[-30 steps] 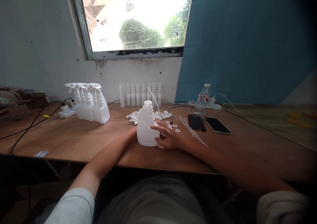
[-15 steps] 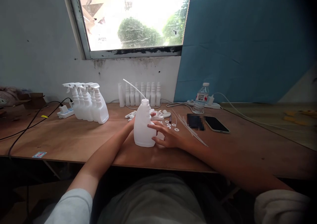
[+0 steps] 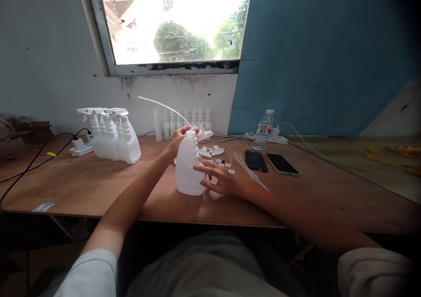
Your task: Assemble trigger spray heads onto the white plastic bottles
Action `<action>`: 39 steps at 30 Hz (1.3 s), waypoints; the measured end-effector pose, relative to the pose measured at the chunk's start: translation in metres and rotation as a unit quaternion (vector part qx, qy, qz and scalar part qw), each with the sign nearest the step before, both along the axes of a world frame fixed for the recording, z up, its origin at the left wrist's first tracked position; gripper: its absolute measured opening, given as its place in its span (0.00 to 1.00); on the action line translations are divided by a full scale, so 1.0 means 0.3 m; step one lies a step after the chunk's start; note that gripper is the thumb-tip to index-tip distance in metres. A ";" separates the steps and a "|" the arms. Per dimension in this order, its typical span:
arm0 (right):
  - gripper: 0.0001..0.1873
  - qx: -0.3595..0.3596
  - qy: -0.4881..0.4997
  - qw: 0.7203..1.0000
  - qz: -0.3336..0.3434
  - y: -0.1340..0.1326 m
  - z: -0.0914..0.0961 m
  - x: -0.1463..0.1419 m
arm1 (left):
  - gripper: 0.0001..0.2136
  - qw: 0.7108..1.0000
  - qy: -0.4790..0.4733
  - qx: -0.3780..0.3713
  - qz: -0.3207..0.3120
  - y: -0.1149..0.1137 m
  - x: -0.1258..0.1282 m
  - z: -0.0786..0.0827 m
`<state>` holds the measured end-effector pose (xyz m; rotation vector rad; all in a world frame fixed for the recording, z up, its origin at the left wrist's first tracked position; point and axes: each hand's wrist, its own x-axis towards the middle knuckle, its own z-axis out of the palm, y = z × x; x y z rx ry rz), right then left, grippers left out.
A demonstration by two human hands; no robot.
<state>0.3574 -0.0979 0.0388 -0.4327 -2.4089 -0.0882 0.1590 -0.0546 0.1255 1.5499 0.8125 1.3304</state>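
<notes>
A white plastic bottle [image 3: 187,165] with no cap stands upright on the wooden table [image 3: 98,187] in front of me. My right hand [image 3: 219,178] rests against its right side with the fingers spread on it. Behind the bottle's neck, my left hand [image 3: 179,137] is raised and closed on a white trigger sprayer head [image 3: 203,134]. A long thin white tube [image 3: 161,105] sticks out from the sprayer head up to the left.
Finished spray bottles [image 3: 112,132] stand in a row at the left, small white bottles [image 3: 180,119] against the wall. Loose sprayer heads [image 3: 212,151], white washers [image 3: 226,167] and thin tubes [image 3: 250,172] lie right of the bottle. A phone [image 3: 283,164], a water bottle [image 3: 263,130] and cables are further right.
My left hand has come up from behind the bottle holding the sprayer head, and its tube now points up to the left. My right hand stays against the bottle.
</notes>
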 end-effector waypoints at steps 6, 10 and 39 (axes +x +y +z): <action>0.28 0.033 0.134 0.990 0.042 0.031 0.025 0.006 | 0.16 0.989 -0.017 0.144 0.018 0.006 0.014 0.246; 0.25 0.045 0.286 0.957 0.006 0.079 0.159 0.003 | 0.13 0.975 -0.048 0.215 0.027 -0.066 -0.005 0.339; 0.07 0.065 0.498 0.857 0.115 -0.063 0.704 0.245 | 0.19 0.899 0.379 0.160 -0.148 -0.204 -0.237 0.364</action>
